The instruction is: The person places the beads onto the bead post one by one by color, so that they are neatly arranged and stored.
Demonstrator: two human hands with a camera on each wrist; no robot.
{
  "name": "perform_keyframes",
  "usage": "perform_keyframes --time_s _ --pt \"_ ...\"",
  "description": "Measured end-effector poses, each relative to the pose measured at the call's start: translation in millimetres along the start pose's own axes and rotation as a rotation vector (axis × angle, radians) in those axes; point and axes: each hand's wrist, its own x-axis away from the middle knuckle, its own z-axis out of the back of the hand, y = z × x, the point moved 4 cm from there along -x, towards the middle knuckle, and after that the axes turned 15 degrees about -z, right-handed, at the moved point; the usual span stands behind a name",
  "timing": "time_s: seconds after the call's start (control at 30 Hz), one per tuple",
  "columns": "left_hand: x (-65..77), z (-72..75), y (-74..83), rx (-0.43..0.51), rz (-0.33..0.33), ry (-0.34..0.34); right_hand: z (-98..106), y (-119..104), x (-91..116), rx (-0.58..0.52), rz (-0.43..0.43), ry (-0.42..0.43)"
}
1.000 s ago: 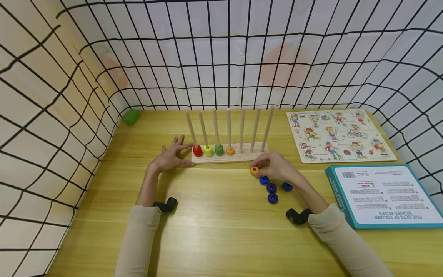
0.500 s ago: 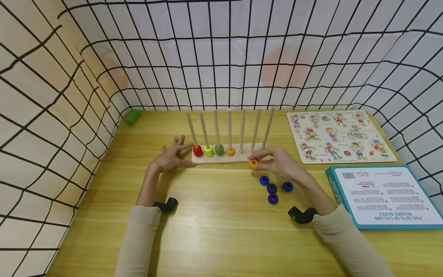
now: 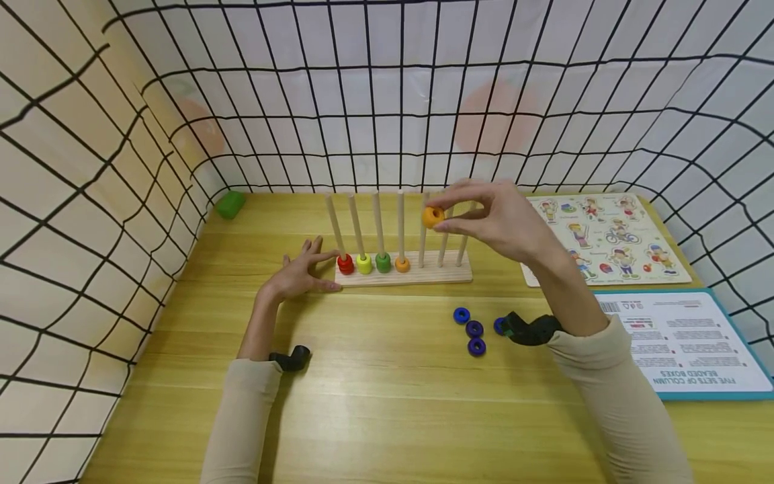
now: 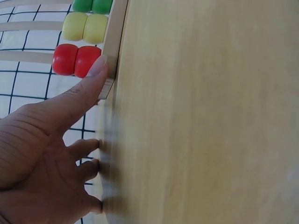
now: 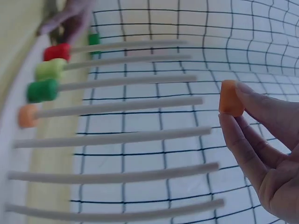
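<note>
My right hand (image 3: 492, 218) pinches an orange bead (image 3: 433, 217) between thumb and fingers, raised near the upper part of the bare fifth peg. In the right wrist view, the orange bead (image 5: 231, 98) is apart from the peg tips. The wooden peg rack (image 3: 435, 272) carries red beads (image 3: 345, 264), yellow beads (image 3: 364, 263), green beads (image 3: 383, 263) and one orange bead on its left pegs; the other three pegs are bare. My left hand (image 3: 299, 272) rests at the rack's left end with fingers spread, its thumb (image 4: 88, 86) touching the base beside the red beads.
Several loose blue and purple beads (image 3: 474, 329) lie in front of the rack. A picture puzzle board (image 3: 611, 235) and a teal-edged box (image 3: 695, 349) stand on the right. A green block (image 3: 230, 204) sits at the back left. Black netting surrounds the table.
My right hand has lifted the orange bead from the table in front of the rack up toward the top of the pegs. My left hand has stayed in place.
</note>
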Motion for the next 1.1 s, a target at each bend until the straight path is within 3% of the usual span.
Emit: perform_keyframes --time_s 0.17,0.43,0.67,1.1 --pt "0.5 -0.4 1.1 0.002 -0.006 0.004 3.4 -24.3 -24.6 0.033 0.033 0.025" --pt "0.0 -0.8 1.5 -0.003 -0.004 0.006 -9.4 -33.1 -52.1 0.100 -0.051 0.001" --pt "1.4 -0.5 1.3 -0.004 0.001 0.008 -9.6 -36.2 -56.6 0.183 -0.030 -0.001" --pt "0.6 -0.7 2.9 -0.008 0.002 0.007 -9.8 -36.5 -62.9 0.228 -0.115 -0.046"
